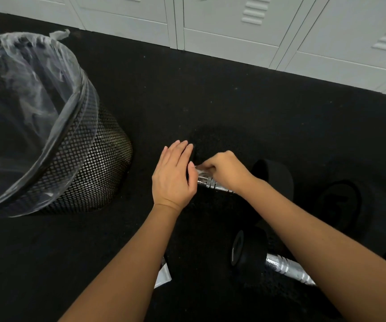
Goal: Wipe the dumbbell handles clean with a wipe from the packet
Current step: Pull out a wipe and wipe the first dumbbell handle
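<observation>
While pinched, wipe [200, 168] under fingers [207, 165].

Centre frame, your dumbbell [212, 182] lies on the black floor, chrome knurled handle showing, a white wipe [200, 168] pressed on it. Lower right, a second dumbbell [287, 267] lies flat. The white packet [164, 276] peeks out bottom centre.

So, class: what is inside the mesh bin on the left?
The mesh bin holds a clear plastic liner, folded over its rim. Nothing else shows in the part of the inside that is in view. The picture's left edge cuts off the rest, so that part cannot be judged.
</observation>
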A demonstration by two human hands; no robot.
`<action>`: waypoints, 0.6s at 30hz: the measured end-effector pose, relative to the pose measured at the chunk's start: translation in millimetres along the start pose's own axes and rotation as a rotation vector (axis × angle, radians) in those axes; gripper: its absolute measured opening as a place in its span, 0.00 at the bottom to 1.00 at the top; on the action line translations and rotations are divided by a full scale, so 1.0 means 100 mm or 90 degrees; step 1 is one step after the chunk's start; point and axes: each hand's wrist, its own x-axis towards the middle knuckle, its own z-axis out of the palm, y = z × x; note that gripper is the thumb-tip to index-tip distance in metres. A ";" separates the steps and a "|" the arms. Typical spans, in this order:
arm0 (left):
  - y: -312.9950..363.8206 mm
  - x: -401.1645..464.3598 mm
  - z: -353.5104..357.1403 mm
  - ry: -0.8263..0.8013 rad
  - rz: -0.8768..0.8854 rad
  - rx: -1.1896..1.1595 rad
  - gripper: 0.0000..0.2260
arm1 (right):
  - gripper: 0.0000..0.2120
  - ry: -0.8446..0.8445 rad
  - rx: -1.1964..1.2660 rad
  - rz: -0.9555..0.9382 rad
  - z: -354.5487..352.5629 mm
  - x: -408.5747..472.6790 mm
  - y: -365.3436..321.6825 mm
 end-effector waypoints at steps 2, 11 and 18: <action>0.01 0.00 0.00 -0.004 -0.001 -0.001 0.20 | 0.16 -0.035 -0.058 0.052 0.05 0.02 -0.03; 0.02 0.01 -0.01 -0.012 -0.013 -0.007 0.22 | 0.27 0.179 -0.130 -0.197 0.47 -0.48 0.09; 0.03 0.00 -0.01 0.001 -0.013 -0.001 0.22 | 0.25 0.243 -0.140 -0.240 0.61 -0.43 0.03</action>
